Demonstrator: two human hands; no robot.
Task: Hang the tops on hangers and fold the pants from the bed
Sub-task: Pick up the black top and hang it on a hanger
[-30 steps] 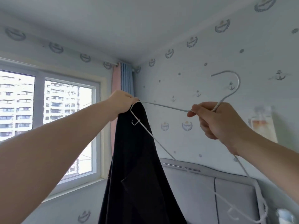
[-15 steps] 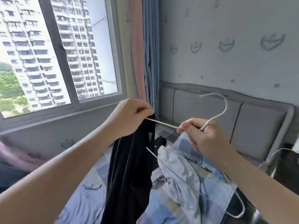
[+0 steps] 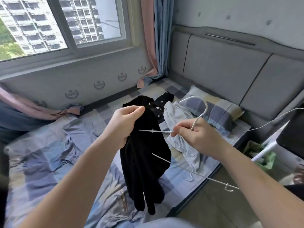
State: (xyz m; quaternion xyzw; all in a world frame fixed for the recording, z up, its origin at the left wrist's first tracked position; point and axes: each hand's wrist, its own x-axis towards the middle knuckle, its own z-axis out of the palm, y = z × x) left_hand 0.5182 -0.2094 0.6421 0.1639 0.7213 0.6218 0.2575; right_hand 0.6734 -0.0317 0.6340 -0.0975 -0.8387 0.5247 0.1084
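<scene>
My left hand [image 3: 122, 124] grips the bunched upper edge of a black top [image 3: 144, 163], which hangs down over the bed. My right hand [image 3: 195, 134] pinches a white wire hanger [image 3: 199, 111] at its neck; one hanger arm runs left into the black top, the other slants down to the right. On the checked bedsheet [image 3: 49, 155] lie another black garment with white marks [image 3: 160, 104] and a crumpled light blue garment [image 3: 181, 129].
A checked pillow [image 3: 218, 111] leans by the grey padded headboard [image 3: 230, 66]. The window [image 3: 62, 25] and pink-and-blue curtains [image 3: 154, 40] are behind the bed. A white cable [image 3: 271, 120] and a dark piece of furniture [image 3: 294, 137] stand at right, with wooden floor [image 3: 218, 203] below.
The view has tilted down from wall and ceiling to the bed. Both hands have lowered with the hanger and black top, and the hanger arm sits further inside the top.
</scene>
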